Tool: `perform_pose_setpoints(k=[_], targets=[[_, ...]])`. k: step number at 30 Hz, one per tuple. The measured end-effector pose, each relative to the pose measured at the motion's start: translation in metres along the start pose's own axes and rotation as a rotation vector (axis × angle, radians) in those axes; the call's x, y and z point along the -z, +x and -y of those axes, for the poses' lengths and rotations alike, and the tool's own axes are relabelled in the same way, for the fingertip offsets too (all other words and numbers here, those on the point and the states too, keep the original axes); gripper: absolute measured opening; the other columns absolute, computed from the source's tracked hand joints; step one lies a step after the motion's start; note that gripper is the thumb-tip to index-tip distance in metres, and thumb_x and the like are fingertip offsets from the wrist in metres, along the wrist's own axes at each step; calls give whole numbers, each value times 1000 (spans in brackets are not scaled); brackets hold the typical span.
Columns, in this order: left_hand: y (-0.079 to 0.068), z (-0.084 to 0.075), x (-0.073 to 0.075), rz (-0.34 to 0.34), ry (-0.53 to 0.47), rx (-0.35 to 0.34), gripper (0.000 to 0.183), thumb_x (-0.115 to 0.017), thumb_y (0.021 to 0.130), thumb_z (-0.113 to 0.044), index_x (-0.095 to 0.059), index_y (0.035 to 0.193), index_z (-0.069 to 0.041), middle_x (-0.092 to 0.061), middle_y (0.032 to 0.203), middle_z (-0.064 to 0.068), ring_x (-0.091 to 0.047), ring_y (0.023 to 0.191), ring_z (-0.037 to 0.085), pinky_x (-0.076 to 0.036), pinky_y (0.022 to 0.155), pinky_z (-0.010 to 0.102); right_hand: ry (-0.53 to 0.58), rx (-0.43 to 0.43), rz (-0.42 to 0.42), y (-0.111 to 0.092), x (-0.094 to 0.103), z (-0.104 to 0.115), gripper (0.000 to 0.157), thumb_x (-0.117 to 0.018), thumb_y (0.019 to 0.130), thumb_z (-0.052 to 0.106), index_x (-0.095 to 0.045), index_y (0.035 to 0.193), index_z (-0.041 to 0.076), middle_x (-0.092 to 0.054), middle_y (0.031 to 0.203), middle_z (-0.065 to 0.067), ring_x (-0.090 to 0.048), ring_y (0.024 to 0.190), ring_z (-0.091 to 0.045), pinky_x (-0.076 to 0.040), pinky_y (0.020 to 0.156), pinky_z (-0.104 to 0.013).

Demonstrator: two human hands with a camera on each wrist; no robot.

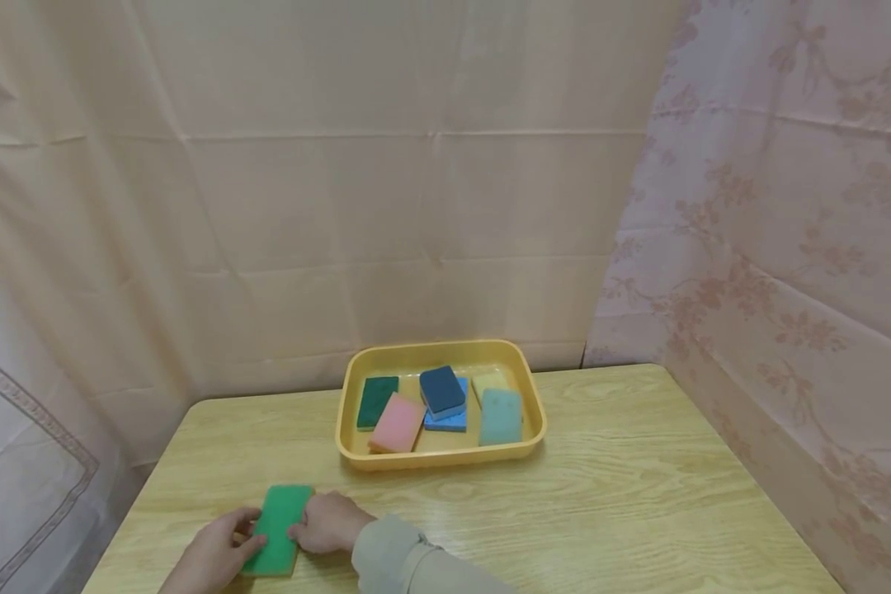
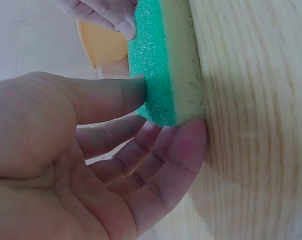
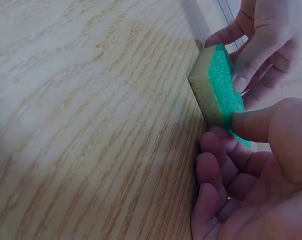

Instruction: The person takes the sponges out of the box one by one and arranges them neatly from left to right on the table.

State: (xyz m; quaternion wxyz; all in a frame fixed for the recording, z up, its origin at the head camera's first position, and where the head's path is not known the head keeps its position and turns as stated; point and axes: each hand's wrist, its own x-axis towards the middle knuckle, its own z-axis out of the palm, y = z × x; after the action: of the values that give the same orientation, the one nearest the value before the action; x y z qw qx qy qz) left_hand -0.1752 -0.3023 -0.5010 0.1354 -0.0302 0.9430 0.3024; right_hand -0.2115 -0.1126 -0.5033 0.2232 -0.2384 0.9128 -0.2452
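Observation:
A green-topped sponge (image 1: 280,528) with a pale yellow foam base lies flat at the front left of the table. My left hand (image 1: 217,551) grips its left edge, thumb on the green face and fingers along the side. From the opposite side my right hand (image 1: 332,524) pinches the right edge, its thumb pressing on top. In the left wrist view the green scouring layer and foam of the sponge (image 2: 156,65) show side by side, and the left hand (image 2: 106,150) touches one edge. The right wrist view shows both hands on the sponge (image 3: 216,85).
A yellow tray (image 1: 438,459) stands at the back middle of the table (image 1: 638,495). It holds several sponges: dark green (image 1: 376,402), pink (image 1: 398,422), dark blue (image 1: 441,389) over bright blue (image 1: 451,422), and light teal (image 1: 501,417) over pale yellow (image 1: 487,383). Curtains hang behind.

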Motion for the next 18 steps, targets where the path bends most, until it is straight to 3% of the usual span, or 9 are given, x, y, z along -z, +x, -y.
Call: perform_pose_setpoints(k=[6,18], targets=[[4,0,0,13,1,28,50,-74,93,-18,-56,126,14,-65,99,6,-64,90,23,-55,77,44,-38,-8,13,1,2,0,41,-57,104,38,-70,74,13,-53,62,5,-49,62,-9,-46,66,-20],[9,0,-2,34,2,60,45,-74,93,-15,-57,123,14,-63,96,3,-62,87,20,-54,75,41,-31,-50,13,0,2,4,36,-59,103,38,-74,84,12,-57,70,5,-51,67,-9,-48,70,-22]])
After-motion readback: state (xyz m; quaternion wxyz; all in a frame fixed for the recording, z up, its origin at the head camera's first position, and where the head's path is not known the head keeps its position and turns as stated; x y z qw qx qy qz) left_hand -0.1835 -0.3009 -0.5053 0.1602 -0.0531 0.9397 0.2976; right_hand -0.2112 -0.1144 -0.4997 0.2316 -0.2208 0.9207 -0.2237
